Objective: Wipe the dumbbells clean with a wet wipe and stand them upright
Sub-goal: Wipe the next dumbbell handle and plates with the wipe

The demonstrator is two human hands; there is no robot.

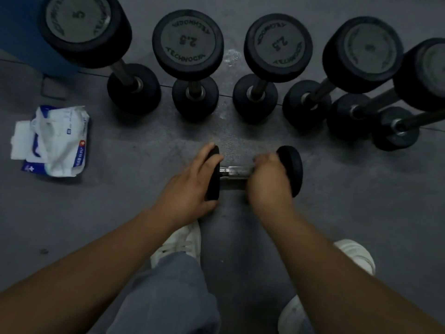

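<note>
We note dim grey floor (115, 201), pale scuffed patch (231, 138). On it small dumbbell (237, 171) lies flat: left hand (190, 184) fingers cup one head, right hand (267, 182) fingers curled round handle. Behind, upright dumbbells (187, 42) in row; wet-wipe pack (57, 143) at left.

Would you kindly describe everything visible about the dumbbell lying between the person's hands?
The dumbbell lies on its side on the grey floor, before the standing dumbbells. Two black, rubber-looking heads join a shiny metal handle. The left hand holds its left head; the right hand grips the handle beside the right head.
</note>
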